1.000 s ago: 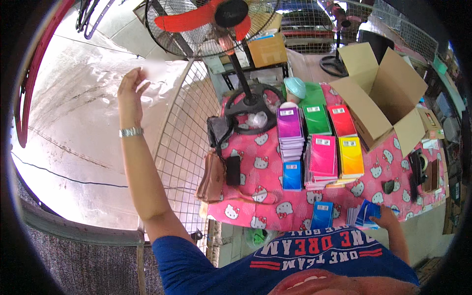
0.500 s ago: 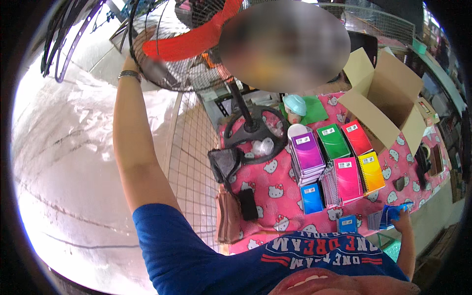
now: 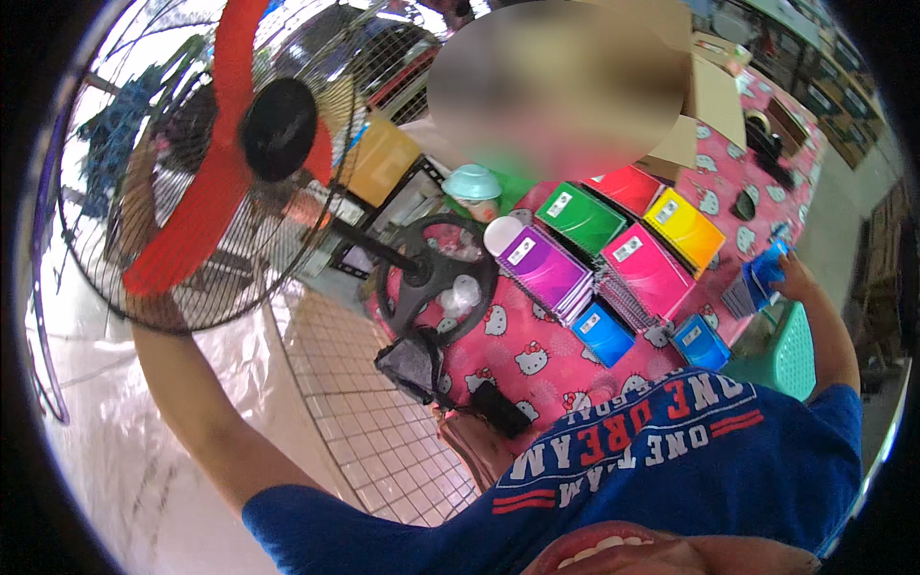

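Observation:
My left forearm [image 3: 187, 393] reaches up behind the wire guard of a standing fan [image 3: 278, 129] with red blades. The guard and blades cover my left hand, so its fingers cannot be made out. At the table's right edge my right hand [image 3: 788, 275] grips small blue notebooks [image 3: 752, 287] with pages fanned at one side. Near it a single blue notebook [image 3: 701, 342] lies flat. Stacks of spiral notebooks stand mid-table: purple [image 3: 544, 271], green [image 3: 582, 218], pink [image 3: 649, 268], yellow [image 3: 684, 230], red [image 3: 628, 187] and blue [image 3: 603, 333].
The fan's round black base [image 3: 401, 311] rests on a pink patterned tablecloth [image 3: 530, 359]. Beside it are a dark pouch [image 3: 414, 366], a black phone-like object [image 3: 500, 409] and a figure with a light-blue hat [image 3: 471, 182]. An open cardboard box [image 3: 719, 101] stands far right; a green stool [image 3: 791, 355] is nearer.
My view has turned, so the table appears tilted and the fan larger at left. My left arm is still raised behind the fan. The blue notebooks remain in my right hand.

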{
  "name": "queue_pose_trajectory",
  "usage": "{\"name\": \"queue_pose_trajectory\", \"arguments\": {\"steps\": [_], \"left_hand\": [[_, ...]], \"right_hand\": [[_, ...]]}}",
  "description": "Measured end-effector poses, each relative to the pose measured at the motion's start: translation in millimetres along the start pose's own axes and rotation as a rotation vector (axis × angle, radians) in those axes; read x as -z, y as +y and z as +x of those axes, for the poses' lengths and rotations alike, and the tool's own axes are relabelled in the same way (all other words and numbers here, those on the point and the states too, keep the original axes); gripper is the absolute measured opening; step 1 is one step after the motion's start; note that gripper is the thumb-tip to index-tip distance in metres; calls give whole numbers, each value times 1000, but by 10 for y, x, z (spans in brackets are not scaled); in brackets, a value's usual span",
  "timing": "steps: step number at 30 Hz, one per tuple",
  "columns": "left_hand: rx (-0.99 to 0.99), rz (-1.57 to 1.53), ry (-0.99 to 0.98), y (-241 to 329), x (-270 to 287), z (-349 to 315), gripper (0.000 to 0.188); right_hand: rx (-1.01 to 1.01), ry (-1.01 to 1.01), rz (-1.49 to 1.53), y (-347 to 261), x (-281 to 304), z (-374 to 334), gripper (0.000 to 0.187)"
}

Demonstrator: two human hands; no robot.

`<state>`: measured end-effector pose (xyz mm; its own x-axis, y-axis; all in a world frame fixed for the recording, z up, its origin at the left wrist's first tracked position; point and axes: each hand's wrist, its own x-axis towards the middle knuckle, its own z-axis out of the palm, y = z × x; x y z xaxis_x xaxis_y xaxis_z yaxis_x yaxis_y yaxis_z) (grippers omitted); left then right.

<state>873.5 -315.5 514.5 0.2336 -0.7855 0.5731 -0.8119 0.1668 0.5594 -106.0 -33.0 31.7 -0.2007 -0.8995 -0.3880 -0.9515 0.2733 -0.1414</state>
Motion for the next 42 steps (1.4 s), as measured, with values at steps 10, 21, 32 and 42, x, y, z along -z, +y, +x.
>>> {"name": "queue_pose_trajectory", "arguments": {"steps": [10,21,32,42], "left_hand": [[74,-170,22,-494,-166,255,43],[120,-321,78,-715,28,81,43],[5,-532,167,-289,902,-953,43],[-103,-96,884,1905,-34,-3616,38]], "right_hand": [[-35,89,-62,-77,49,-80,64],[-52,13,-87,-206,133,-172,58],[-36,8,-60,-185,81,-5,58],[328,-174,-265,203,66,582,54]]}}
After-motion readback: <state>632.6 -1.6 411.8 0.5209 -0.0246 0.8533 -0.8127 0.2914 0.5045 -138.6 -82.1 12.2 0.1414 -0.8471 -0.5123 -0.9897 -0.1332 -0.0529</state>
